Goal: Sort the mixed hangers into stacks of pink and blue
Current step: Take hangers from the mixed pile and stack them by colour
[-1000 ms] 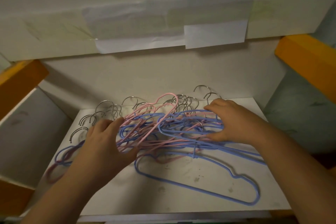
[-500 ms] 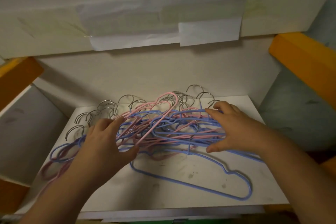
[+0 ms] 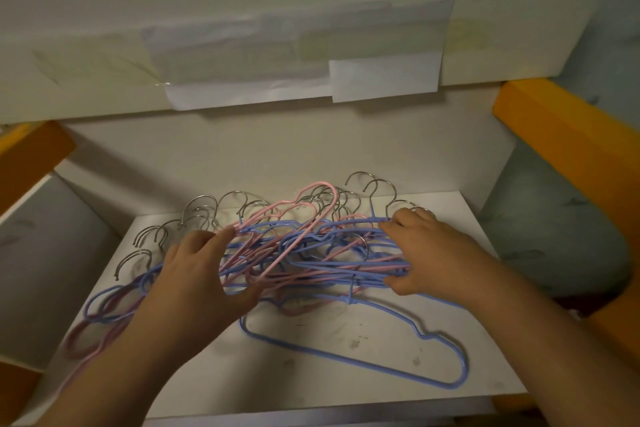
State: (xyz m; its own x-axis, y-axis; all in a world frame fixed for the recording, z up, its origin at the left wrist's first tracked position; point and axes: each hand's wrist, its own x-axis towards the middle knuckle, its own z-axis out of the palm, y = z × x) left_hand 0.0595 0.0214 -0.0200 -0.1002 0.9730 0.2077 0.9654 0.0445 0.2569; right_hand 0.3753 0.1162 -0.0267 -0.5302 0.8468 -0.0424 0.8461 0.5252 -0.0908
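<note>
**Both hands on tangled hanger pile**

Surroundings: white shelf (image 3: 346, 388), scuffed w/ dark marks, set in a pale alcove; taped paper sheets (image 3: 294, 52) on the panel above; orange beams at left (image 3: 27, 152) & right (image 3: 561, 146) edges. Both forearms reach in from the near edge & cover parts of the pile.

Hanger pile (image 3: 311, 253): pink & blue wire hangers w/ bare metal hooks (image 3: 201, 208), mixed & interlocked, lying mid-shelf toward the back wall. 1 pink hanger (image 3: 311, 198) tilts up above the rest. 1 blue hanger (image 3: 346, 357) lies flat nearer the front, partly free of the tangle. Pink/blue ends stick out at far left (image 3: 100, 308).

Left hand (image 3: 197, 277): fingers & thumb curled round the pile's left side, grasping wires. Right hand (image 3: 426, 253): fingers over the top, thumb underneath, gripping the pile's right side.
</note>
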